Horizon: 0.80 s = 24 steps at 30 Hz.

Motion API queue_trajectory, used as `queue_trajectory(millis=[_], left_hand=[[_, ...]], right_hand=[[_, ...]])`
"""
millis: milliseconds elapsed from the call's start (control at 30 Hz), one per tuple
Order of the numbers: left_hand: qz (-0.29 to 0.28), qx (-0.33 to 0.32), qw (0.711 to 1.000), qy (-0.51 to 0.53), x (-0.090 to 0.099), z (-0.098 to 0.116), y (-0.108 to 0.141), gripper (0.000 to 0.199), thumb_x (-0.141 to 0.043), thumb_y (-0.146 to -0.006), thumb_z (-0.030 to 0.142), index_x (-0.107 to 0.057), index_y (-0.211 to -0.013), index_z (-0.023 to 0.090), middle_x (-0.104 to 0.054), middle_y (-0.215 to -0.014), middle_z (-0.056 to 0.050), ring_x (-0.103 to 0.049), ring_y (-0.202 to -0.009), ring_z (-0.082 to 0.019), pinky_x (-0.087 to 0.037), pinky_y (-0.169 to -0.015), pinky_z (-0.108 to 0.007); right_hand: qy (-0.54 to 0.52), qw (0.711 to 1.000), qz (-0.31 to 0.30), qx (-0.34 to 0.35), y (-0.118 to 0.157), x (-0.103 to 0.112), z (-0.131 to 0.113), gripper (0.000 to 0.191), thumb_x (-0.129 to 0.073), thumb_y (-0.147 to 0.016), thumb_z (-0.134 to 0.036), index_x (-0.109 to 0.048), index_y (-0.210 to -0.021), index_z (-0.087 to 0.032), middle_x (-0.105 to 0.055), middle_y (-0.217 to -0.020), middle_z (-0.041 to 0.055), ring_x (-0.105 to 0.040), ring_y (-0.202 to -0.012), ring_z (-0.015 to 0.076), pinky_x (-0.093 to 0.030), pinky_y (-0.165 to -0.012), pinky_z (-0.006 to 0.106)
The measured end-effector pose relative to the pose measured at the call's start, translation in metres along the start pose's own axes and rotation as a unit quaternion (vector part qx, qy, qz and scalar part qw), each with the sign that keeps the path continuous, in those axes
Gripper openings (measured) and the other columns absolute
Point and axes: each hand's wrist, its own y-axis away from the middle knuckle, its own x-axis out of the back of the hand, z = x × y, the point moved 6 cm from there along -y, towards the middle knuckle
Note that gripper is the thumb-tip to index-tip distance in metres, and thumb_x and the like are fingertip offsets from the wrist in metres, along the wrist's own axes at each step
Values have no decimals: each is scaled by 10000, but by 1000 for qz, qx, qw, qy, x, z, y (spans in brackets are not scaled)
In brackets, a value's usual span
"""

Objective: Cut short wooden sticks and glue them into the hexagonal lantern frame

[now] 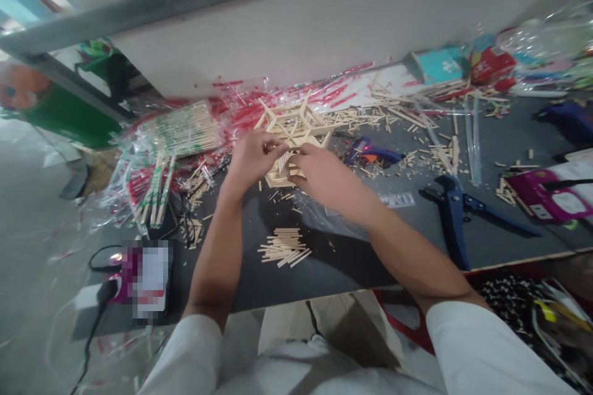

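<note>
A light wooden framework of thin sticks (296, 118) stands on the dark table in the middle of the view. My left hand (252, 155) is at its near left side, fingers bent and pinched together at the frame. From the right, my right hand (317, 170) reaches to the same part, its fingers curled close to my left fingertips. Between the hands shows a small row of upright sticks (282, 165). Whatever the fingertips grip is too small to make out. Nearer to me lies a loose pile of short sticks (284, 247).
Blue-and-orange glue gun (373, 153) and clear ruler (397, 199) lie right of the framework. Farther right are a blue cutter (456, 216) and a magenta box (540, 196). Bundled sticks (185, 129) in plastic lie left; a phone (152, 278) rests near the front left edge.
</note>
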Motion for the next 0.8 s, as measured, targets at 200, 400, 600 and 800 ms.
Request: queue_trajectory(millis=[200, 400, 600, 800], left_hand=[[119, -5, 992, -34, 10, -16, 0, 141, -713, -966, 272, -712, -838, 213, -711, -822, -25, -637, -780, -180, -524, -815, -337], [202, 29, 979, 6, 44, -42, 6, 124, -620, -1031, 273, -688, -940, 224, -713, -822, -13, -660, -762, -170, -501, -727, -309], [215, 83, 969, 93, 74, -40, 20, 238, -451, -1153, 270, -549, -940, 232, -676, -719, 48, -546, -492, -86, -440, -572, -280], [219, 105, 960, 137, 81, -28, 27, 353, -337, -1193, 212, -426, -854, 258, -631, -609, 56, -543, -419, -94, -396, -458, -277]], right_hand=[[6, 1000, -7, -8, -1, -3, -1, 206, -631, -1034, -185, -791, -1124, -92, -695, -1170, 193, -695, -974, 283, -490, -856, 396], [-17, 999, 28, 7, 9, 33, 8, 190, -667, -1048, -237, -826, -1128, -171, -755, -1066, 128, -724, -995, 286, -543, -946, 414], [-15, 974, 185, -128, 44, 80, 100, 189, -730, -938, -339, -824, -1076, -251, -783, -961, 93, -725, -854, 294, -568, -870, 476], [31, 941, 248, -227, 79, 30, 201, 378, -755, -896, -367, -805, -1194, -140, -793, -1142, 232, -718, -1118, 397, -533, -1044, 558]])
